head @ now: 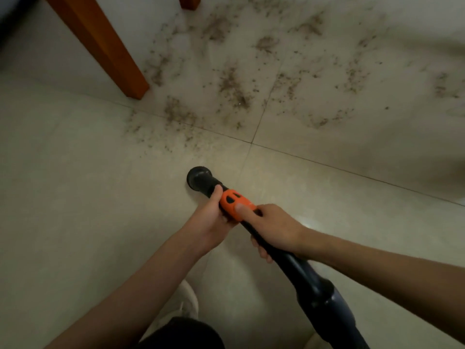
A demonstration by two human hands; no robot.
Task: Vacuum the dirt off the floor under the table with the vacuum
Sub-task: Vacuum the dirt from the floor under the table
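Hands, left [214, 219] and right [273, 229], hold one vacuum [289, 255]; two table legs [100, 44] visible.

head view looks steeply down at floor [75, 172].

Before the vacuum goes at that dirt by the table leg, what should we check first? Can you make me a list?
1. Both hands holding the vacuum: ok, left hand and right hand grip it.
2. Nozzle pointing toward the dirt: ok.
3. Nozzle on the dirt: not ok, it sits over clean tile short of it.
4. Table leg out of the path: not ok, dirt lies right beside it.
5. Vacuum switched on: cannot tell.
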